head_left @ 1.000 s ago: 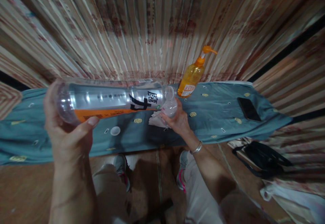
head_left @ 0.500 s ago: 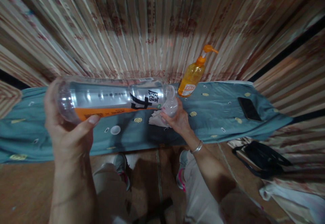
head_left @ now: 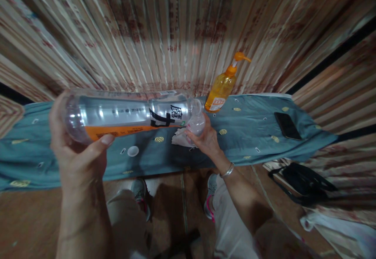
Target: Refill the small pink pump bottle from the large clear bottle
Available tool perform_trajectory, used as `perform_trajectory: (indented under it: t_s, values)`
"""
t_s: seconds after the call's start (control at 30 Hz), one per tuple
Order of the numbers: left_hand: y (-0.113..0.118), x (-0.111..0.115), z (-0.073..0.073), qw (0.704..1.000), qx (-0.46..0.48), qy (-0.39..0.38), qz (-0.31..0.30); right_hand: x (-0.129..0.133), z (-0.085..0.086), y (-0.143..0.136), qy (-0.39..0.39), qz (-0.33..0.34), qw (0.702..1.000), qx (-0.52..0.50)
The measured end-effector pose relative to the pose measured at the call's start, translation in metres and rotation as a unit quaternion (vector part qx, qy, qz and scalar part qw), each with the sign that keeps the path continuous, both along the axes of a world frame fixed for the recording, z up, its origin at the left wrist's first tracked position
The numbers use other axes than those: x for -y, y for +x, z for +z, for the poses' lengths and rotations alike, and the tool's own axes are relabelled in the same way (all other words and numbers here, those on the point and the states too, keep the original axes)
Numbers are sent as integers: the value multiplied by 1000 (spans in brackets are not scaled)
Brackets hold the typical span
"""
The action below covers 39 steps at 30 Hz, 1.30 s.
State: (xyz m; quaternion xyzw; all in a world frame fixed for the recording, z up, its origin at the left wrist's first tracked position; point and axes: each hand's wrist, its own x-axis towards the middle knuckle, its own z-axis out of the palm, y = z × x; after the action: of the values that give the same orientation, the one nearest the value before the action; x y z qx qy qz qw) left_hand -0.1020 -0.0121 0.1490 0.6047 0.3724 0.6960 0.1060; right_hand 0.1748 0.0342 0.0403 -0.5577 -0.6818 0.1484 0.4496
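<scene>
My left hand (head_left: 79, 145) is wrapped round the base of a large clear plastic bottle (head_left: 126, 112) with an orange and silver label. The bottle lies nearly level in the air, its mouth pointing right. At that mouth, my right hand (head_left: 207, 137) grips a small clear container (head_left: 196, 124), its fingers closed round it. Whether liquid passes between the two cannot be made out. Below them a crumpled pale cloth or tissue (head_left: 180, 138) rests on the green tablecloth (head_left: 241, 130). A small white round cap or dish (head_left: 133, 151) lies nearer the front edge.
An amber pump bottle (head_left: 219, 90) with an orange top stands at the back of the table. A black phone (head_left: 288, 126) lies at the right. Pleated curtains (head_left: 176, 36) hang behind, and a black bag (head_left: 302, 182) is at the lower right.
Both hands keep their hold and nearly the same place. The large bottle has shifted very slightly left in the view.
</scene>
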Motion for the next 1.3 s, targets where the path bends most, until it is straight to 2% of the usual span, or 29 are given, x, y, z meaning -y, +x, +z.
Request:
perform_trajectory:
  t_s: [0.33, 0.9, 1.2, 1.3]
  values:
    - [-5, 2, 0, 999, -33, -13, -3, 0, 1, 0, -1, -4, 1000, 2]
    - [-3, 0, 2, 999, -27, 29, -33, 0, -3, 0, 2, -12, 1000, 9]
    - [1, 2, 3, 1000, -24, -7, -9, 1, 1, -1, -3, 0, 1000, 1]
    - [4, 2, 5, 1000, -12, 3, -16, 2, 3, -1, -9, 5, 1000, -2]
